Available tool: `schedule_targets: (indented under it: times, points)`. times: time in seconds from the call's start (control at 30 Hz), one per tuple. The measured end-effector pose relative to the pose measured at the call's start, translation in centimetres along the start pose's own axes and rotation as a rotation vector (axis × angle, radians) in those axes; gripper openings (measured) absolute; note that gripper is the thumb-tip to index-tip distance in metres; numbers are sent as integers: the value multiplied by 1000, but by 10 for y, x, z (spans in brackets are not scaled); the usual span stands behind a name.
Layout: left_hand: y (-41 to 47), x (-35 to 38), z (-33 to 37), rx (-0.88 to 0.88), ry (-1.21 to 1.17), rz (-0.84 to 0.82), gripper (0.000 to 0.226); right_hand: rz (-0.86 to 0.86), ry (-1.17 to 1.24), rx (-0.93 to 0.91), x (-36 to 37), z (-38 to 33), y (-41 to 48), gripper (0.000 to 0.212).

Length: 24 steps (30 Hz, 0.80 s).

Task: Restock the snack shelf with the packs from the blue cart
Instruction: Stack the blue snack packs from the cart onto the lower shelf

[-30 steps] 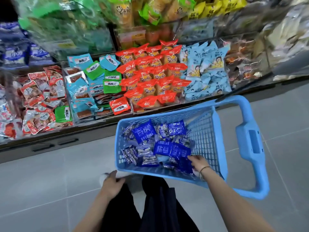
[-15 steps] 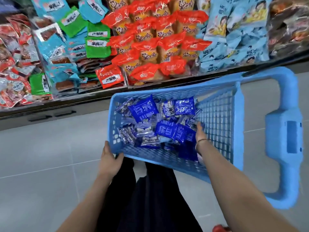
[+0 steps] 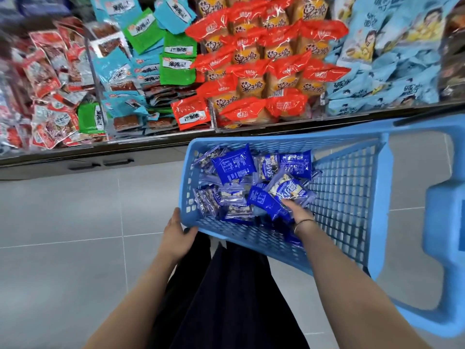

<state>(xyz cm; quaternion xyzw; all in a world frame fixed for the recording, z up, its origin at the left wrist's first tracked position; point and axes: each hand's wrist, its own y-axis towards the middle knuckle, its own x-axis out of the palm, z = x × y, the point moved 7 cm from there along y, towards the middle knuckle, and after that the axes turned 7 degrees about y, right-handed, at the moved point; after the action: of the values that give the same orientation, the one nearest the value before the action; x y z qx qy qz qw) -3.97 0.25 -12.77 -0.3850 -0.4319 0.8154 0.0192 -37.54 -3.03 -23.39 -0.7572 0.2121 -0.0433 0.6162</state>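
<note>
The blue cart [image 3: 344, 197] stands on the floor in front of the snack shelf [image 3: 226, 71], with several dark blue snack packs [image 3: 232, 163] piled in its basket. My right hand [image 3: 297, 212] is inside the basket, its fingers closed on a blue and clear pack [image 3: 289, 190] lifted a little off the pile. My left hand [image 3: 176, 235] grips the near left corner of the cart's rim. A thin bracelet shows on the right wrist.
The shelf holds red packs [image 3: 50, 79] at left, teal and green packs [image 3: 151, 59], orange-red bread packs [image 3: 264, 66] in the middle and pale blue bags [image 3: 392, 59] at right. Grey tiled floor [image 3: 75, 248] lies to the left. The cart's handle [image 3: 442, 235] rises at right.
The view has moved closer to the shelf and cart. My left hand went from my lap to the cart's rim. My right hand shifted across the pile and took hold of a pack.
</note>
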Motion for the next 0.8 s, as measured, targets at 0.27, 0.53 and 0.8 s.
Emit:
schedule_targets:
  times: [0.27,0.53,0.8]
  points:
    - [-20,-20,39,84,-57,47,59,-4,204,-120,-16,-26,-76,42]
    - [-56,0,113,160,-434,-399,46,-539,313,-126,30,-30,-190,36]
    - [-54,-31,107,142,-756,-409,36,-660,434,-72,74,-17,-215,29]
